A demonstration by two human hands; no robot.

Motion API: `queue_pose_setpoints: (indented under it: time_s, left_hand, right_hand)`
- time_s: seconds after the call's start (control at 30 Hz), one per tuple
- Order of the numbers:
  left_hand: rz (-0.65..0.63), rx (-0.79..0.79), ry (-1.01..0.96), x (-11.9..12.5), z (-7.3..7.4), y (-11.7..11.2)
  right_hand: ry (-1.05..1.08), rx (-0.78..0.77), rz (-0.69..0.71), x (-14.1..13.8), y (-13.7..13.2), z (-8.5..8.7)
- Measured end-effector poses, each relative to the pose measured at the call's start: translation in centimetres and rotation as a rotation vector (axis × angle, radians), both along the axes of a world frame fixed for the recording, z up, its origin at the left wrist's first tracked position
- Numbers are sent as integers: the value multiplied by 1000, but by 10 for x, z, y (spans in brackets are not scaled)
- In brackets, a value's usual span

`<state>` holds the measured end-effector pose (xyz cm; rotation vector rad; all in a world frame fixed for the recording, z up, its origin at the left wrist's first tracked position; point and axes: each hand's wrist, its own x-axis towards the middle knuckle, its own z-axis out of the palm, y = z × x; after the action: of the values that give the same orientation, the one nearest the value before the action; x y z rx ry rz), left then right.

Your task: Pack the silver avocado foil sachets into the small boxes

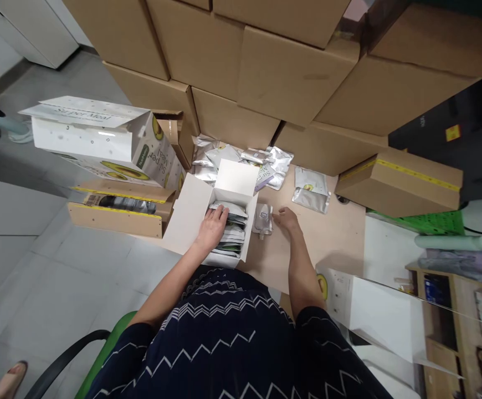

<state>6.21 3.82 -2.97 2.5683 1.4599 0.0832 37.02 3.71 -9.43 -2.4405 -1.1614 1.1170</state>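
Currently, the spouted pouch (261, 223) lies flat on the table (316, 238), just right of the open white box (189, 213), its long axis running toward and away from the person and its spout (261, 236) pointing at the person's body. The right hand (287, 219) is at the pouch's right edge with its fingers curled; whether they pinch it or merely rest beside it, I cannot tell. The left hand (214, 226) lies over the packets (232, 235) standing in a row inside the box, hiding part of them; its thumb is out of sight, so its grip is unclear too. The pouch looks pale silvery grey and shiny, with a small dark-edged mark whose print is too tiny to read.
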Motion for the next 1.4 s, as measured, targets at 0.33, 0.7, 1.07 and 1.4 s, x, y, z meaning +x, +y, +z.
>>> queue_pose_setpoints:
  time_s: [0.33,0.7,1.07,1.4]
  left_hand:
    - [-2,14,11,1,1,-1]
    - [-7,-17,24,2,9,-1]
    - [11,-9,-33,0,-1,-2]
    - [-15,14,-113,-2,-8,-2]
  right_hand:
    - [-436,133,538,-64,-77,-34]
    - [-366,439,89,-7,-41,59]
    - [-261,691,889,-73,5,239]
    - [-441,-31,1381,-165,93,138]
